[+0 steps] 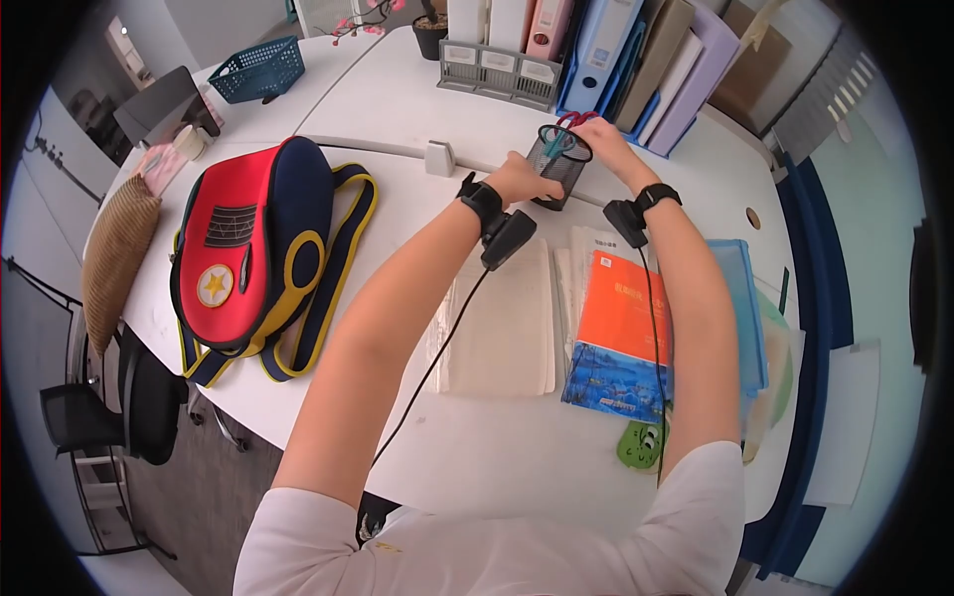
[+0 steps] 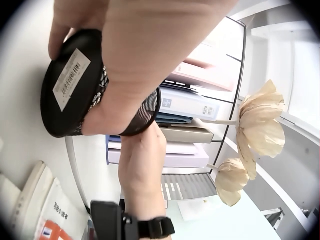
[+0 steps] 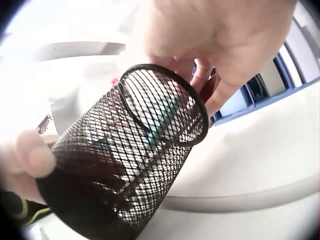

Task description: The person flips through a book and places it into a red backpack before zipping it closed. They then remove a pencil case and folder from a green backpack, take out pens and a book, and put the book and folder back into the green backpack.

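Note:
My left hand (image 1: 521, 181) grips a black mesh pen holder (image 1: 562, 177) low on its side, thumb and fingers around it. The holder is tilted, and its solid black base (image 2: 52, 107) with a barcode label faces the left wrist camera. At the rim, my right hand (image 1: 610, 145) pinches the red handles of scissors (image 1: 574, 119); its fingers partly hide them in the right wrist view. Through the mesh show a teal item (image 3: 162, 120) and dark red shapes inside the holder.
A red and navy backpack (image 1: 224, 238) lies at the left. Pale booklets (image 1: 502, 328), an orange-and-blue book (image 1: 621, 318) and a blue folder (image 1: 740, 298) are nearer me. Binders (image 1: 601, 60) stand behind the hands, a teal basket (image 1: 256, 70) at the far left.

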The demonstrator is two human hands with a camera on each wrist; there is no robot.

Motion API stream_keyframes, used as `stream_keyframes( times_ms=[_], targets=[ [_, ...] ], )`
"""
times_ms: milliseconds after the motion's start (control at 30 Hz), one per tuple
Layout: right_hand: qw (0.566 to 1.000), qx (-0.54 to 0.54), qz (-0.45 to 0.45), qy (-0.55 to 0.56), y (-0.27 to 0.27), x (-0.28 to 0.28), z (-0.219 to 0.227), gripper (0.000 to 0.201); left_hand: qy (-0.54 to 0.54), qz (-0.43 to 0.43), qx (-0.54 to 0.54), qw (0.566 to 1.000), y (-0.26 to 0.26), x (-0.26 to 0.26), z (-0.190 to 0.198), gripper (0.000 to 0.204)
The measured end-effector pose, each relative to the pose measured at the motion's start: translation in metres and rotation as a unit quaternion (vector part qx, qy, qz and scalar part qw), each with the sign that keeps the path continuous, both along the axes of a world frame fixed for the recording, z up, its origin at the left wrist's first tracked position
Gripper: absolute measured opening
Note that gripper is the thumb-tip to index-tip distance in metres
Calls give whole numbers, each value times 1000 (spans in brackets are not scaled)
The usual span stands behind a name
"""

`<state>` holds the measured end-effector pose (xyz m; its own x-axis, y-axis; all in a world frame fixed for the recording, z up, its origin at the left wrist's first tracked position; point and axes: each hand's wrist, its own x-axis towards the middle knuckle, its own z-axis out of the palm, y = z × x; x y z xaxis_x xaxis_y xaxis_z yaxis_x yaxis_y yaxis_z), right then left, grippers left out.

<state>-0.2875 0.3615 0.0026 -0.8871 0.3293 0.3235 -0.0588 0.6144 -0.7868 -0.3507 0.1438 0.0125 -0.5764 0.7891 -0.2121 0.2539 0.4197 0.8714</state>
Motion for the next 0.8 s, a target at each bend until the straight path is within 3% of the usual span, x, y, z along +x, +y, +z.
stream_keyframes(
  times_ms=[33, 67, 167, 200, 300, 533, 633, 733, 767, 800],
  targets=[
    [994, 88, 7, 57, -12, 10, 3, 22, 17, 12, 2, 1000, -7, 4, 4, 92],
    [993, 102, 14, 62, -21, 23, 9, 21, 0, -12, -13, 1000, -13, 4, 9, 104],
    [972, 211, 24, 96, -47, 56, 28, 16, -12, -23, 94, 995, -21, -7, -16, 99],
    [968, 215, 42, 121, -62, 64, 32, 13, -40, -42, 106, 993, -22, -10, -17, 107],
    [976, 204, 31, 65, -81, 81, 41, 11, 4, -54, 123, 991, -28, -8, -25, 105],
    [983, 162, 35, 75, -96, 95, 38, 10, 5, -41, 150, 988, -39, 9, -36, 103],
    [940, 266, -118, 178, -79, 90, 32, 14, 1, -42, 168, 985, -46, 15, -36, 102],
    [917, 195, -288, 195, -66, 80, 32, 27, 12, -54, 154, 987, -52, 16, -33, 101],
    [963, 26, -228, 142, -65, 81, 31, 31, 22, -57, 161, 985, -53, 15, -36, 101],
    [973, -143, -161, 84, -74, 84, 41, 34, 33, -62, 167, 983, -52, 13, -41, 101]
  ],
)
